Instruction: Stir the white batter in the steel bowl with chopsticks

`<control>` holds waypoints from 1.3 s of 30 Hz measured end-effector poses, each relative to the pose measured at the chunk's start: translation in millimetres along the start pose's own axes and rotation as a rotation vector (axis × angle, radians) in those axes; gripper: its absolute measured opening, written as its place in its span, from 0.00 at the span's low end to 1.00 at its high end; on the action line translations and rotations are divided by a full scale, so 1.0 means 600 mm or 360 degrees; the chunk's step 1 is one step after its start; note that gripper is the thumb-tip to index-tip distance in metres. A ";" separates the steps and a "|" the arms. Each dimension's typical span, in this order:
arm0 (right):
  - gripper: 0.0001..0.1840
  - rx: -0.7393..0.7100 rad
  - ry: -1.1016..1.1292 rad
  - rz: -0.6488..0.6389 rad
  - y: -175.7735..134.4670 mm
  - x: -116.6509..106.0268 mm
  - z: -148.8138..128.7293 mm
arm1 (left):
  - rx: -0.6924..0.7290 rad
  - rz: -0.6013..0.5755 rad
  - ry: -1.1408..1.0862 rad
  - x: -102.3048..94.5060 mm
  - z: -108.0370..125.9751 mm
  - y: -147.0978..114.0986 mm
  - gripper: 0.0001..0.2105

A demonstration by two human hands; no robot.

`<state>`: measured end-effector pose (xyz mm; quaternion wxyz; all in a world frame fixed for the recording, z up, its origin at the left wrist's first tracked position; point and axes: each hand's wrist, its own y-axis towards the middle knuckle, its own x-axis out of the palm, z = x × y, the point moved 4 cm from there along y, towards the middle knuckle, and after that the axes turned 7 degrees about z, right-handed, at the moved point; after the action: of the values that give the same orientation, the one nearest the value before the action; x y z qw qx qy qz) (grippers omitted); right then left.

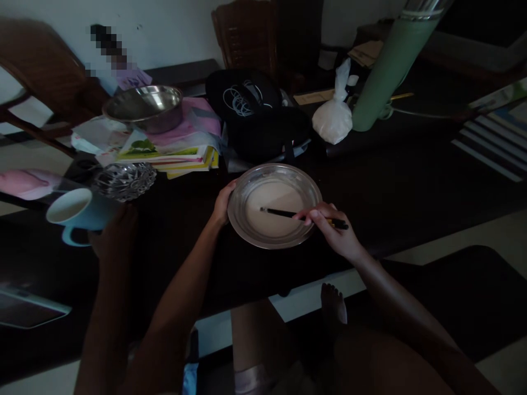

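A shiny metal bowl (275,241) stands on the dark table in front of me, with a pale, milky mixture (267,222) in its bottom. My left hand (224,204) grips the bowl's left rim, the fingers partly hidden behind it. Over the right rim, my right hand (331,224) is closed around black chopsticks (284,213) with a gold band near the top. They slant to the left, and their tips touch the pale mixture.
Another person's hand (115,233) is beside a light-blue mug (88,211) at left. Behind are a glass dish (125,181), a second metal bowl (164,118) on books (197,159), a black case (263,131), a tied bag of white powder (332,119) and a green flask (387,71).
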<state>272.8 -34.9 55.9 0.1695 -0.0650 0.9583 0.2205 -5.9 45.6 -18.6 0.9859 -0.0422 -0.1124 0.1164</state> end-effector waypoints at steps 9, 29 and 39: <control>0.23 0.0166 0.0008 0.0345 0.002 -0.056 0.017 | -0.0010 -0.0012 -0.0016 0.000 0.002 -0.005 0.15; 0.18 -0.0006 -0.0125 0.0074 -0.004 0.001 0.010 | -0.0006 -0.0021 -0.0020 -0.001 0.000 -0.003 0.17; 0.22 0.0375 0.0020 0.0265 -0.026 -0.086 -0.013 | 0.0013 -0.0016 -0.0020 -0.001 -0.002 0.000 0.16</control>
<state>321.9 -49.6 74.7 0.1510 0.0338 0.9807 0.1193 -6.4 45.3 -19.7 0.9859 -0.0370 -0.1183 0.1122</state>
